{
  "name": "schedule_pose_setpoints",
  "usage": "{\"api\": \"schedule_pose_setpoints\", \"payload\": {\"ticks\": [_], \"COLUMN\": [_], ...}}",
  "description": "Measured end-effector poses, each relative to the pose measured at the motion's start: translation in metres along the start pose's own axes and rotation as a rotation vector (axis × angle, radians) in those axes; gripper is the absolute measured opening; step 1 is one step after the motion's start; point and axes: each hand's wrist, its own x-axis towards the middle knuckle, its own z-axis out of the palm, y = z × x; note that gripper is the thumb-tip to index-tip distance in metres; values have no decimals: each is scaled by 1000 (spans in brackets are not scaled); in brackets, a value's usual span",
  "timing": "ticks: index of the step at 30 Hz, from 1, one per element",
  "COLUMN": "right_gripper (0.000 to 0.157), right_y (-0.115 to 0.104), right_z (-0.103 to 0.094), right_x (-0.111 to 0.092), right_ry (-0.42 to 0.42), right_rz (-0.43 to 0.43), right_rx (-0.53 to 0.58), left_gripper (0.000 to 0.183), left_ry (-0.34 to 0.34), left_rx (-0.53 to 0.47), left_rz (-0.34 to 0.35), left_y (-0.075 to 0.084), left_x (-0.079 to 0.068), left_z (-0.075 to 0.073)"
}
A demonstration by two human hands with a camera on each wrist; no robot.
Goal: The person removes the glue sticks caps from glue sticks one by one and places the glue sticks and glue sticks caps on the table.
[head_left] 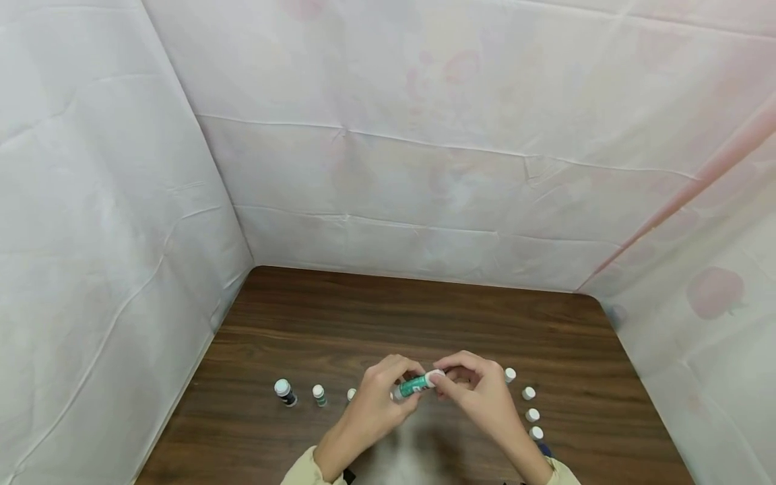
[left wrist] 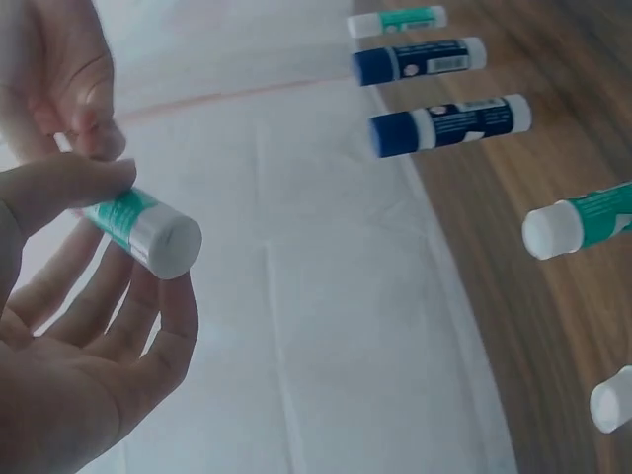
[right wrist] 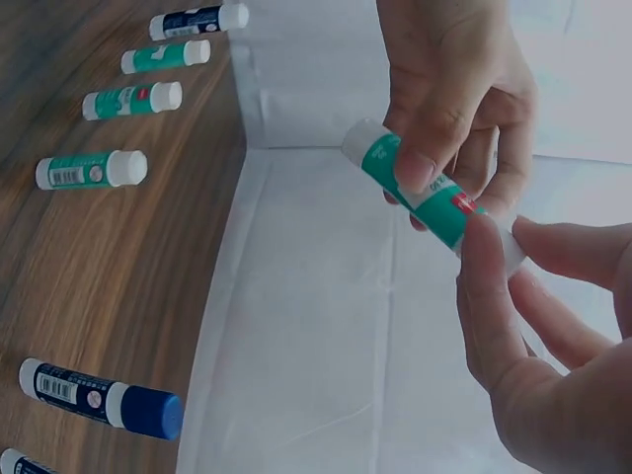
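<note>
A green-and-white glue stick [head_left: 414, 386] is held over the dark table between both hands, lying slantwise. My left hand [head_left: 377, 402] grips its body, with the thumb on one side and fingers on the other. With thumb and fingers, my right hand [head_left: 481, 392] pinches the white end on the right. In the right wrist view the label of the glue stick [right wrist: 425, 197] shows between the two hands, and the white end there is partly covered by fingertips. The left wrist view shows the opposite flat end of the glue stick [left wrist: 173, 242].
Left of the hands stand a navy glue stick [head_left: 285, 393] and a green glue stick [head_left: 319, 395], with another white top [head_left: 351, 394] partly behind the left hand. Several white-topped sticks [head_left: 532, 415] stand right of the right hand. Pale sheets [head_left: 388, 175] wall in the wooden table [head_left: 394, 296].
</note>
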Motion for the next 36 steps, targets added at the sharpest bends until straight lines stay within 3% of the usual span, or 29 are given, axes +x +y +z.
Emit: {"api": "schedule_pose_setpoints", "payload": {"ticks": [10, 18, 30, 36], "right_gripper": [14, 16, 24, 21], "right_y": [-10, -15, -10, -15], "right_z": [-6, -6, -3, -2], "right_x": [-16, -27, -31, -33], "right_ry": [-141, -178, -184, -159], "right_rz": [-39, -111, -293, -222], "right_rx": [32, 73, 65, 16], "left_gripper": [30, 30, 26, 26], "left_ry": [-59, -128, -131, -120], "left_rx": [44, 2, -24, -27], "left_rz": [87, 132, 162, 180], "left_y": [21, 28, 32, 32], "left_x": [-9, -15, -19, -20], "left_z": [-15, -23, -27, -29]}}
